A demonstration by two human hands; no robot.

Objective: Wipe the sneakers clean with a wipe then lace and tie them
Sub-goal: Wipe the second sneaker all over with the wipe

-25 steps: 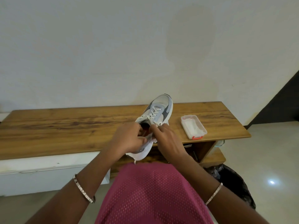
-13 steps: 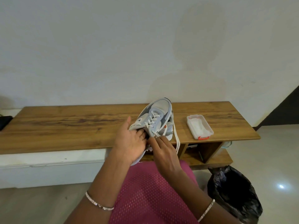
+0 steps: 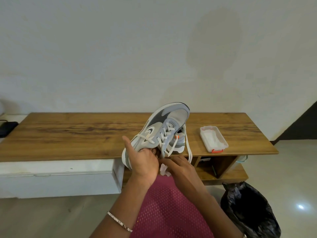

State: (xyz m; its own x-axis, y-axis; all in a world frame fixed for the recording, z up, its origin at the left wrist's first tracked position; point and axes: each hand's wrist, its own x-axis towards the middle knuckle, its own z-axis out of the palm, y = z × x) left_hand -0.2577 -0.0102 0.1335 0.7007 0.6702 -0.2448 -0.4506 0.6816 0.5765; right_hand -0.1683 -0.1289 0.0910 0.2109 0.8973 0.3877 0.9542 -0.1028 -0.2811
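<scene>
A grey and white sneaker (image 3: pixel 164 124) is lifted off the wooden table (image 3: pixel 68 134) and tilted, toe up and away from me. My left hand (image 3: pixel 144 162) grips it at the heel and collar, thumb along its side. Behind it a second sneaker (image 3: pixel 180 146) stands on the table, mostly hidden, with a loose white lace (image 3: pixel 188 148) hanging over the table's edge. My right hand (image 3: pixel 181 169) lies just below the held sneaker's collar, its fingers curled over a crumpled white wipe (image 3: pixel 164 170).
An open clear box of wipes (image 3: pixel 214 140) with an orange clasp sits on the table to the right. A black bin bag (image 3: pixel 248 213) stands on the floor at lower right. A black device (image 3: pixel 6 128) lies at the far left. Shelves run under the table.
The sneaker has been raised and tipped, so its left side with the logo now faces me. My right hand dropped from the laces to below the collar. The second sneaker came into view.
</scene>
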